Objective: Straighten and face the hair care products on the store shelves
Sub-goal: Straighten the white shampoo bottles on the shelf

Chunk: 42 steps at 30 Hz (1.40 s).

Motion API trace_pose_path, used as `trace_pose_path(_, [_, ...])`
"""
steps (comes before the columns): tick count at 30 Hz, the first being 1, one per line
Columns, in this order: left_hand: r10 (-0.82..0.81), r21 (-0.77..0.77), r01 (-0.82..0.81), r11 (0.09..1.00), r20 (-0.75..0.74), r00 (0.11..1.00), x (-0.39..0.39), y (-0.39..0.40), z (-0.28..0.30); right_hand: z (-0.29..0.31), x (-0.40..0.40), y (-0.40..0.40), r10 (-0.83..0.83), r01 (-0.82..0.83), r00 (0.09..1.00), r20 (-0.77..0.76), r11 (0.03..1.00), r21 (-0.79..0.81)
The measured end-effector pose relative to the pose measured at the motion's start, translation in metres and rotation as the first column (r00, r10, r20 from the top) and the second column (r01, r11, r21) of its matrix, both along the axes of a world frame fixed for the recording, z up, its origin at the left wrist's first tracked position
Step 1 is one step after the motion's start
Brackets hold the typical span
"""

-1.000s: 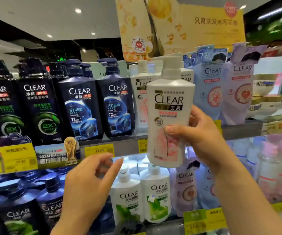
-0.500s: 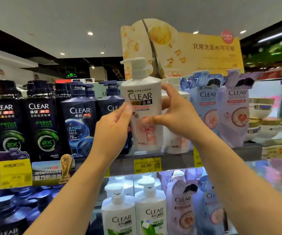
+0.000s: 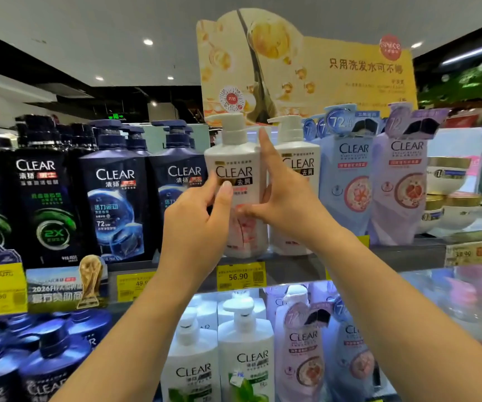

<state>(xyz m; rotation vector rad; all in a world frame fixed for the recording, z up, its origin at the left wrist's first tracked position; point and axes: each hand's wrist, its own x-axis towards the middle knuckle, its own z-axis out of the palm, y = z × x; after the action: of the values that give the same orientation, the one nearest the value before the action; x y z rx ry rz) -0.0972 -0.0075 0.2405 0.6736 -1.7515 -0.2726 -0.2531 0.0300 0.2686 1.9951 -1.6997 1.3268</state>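
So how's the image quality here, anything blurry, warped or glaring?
Head view: the white CLEAR bottle between the left hand and right hand is fairly sharp, its label readable; the right-edge jars and lower-right bottles are smeared; the wide lens bows the shelf edge; ceiling spotlights bloom slightly, and the lower shelf glows with backlight.

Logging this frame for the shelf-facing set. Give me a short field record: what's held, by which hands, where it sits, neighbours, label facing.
held item: white pump bottle, pink print on its label
left hand: grip on the bottle's left side, thumb across the front
right hand: grip on the bottle's right side, index finger pointing up
position: upper shelf, base at the shelf front, upright
label: faces the camera
left neighbour: dark blue bottle
right neighbour: second white bottle, partly hidden by the right hand
price tag below: 56.90
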Motion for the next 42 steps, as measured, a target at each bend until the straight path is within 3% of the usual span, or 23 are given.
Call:
trace_pose_path(3, [-0.017, 0.029, 0.018, 0.999, -0.031, 0.999, -0.001, 0.000, -0.001, -0.002, 0.001, -0.003, -0.041, 0.037, 0.998, -0.052, 0.996, -0.076])
trace_pose_path(15, [-0.015, 0.051, 0.017, 0.999, -0.042, 0.999, -0.003, -0.016, -0.007, 0.015, 0.003, -0.005, -0.212, 0.196, 0.945, -0.250, 0.977, -0.090])
trace_pose_path(21, [-0.041, -0.068, 0.039, 0.997, -0.029, 0.999, -0.001, -0.022, 0.033, 0.047, 0.019, -0.008, -0.356, 0.338, 0.874, -0.329, 0.934, -0.114])
trace_pose_path(28, [-0.100, 0.119, 0.067, 0.991, 0.299, 0.949, -0.015, -0.038, 0.077, 0.054, 0.017, -0.008, -0.383, 0.366, 0.880, -0.282, 0.924, -0.111])
trace_pose_path(31, [-0.103, 0.156, 0.051, 0.986, 0.350, 0.931, -0.015, -0.039, 0.083, 0.058, 0.014, -0.004, -0.374, 0.364, 0.884, -0.282, 0.927, -0.088])
trace_pose_path(42, [0.117, -0.166, -0.053, 0.985, 0.403, 0.908, -0.002, -0.042, 0.084, 0.067, 0.011, 0.008, -0.420, 0.464, 0.810, -0.409, 0.886, 0.009])
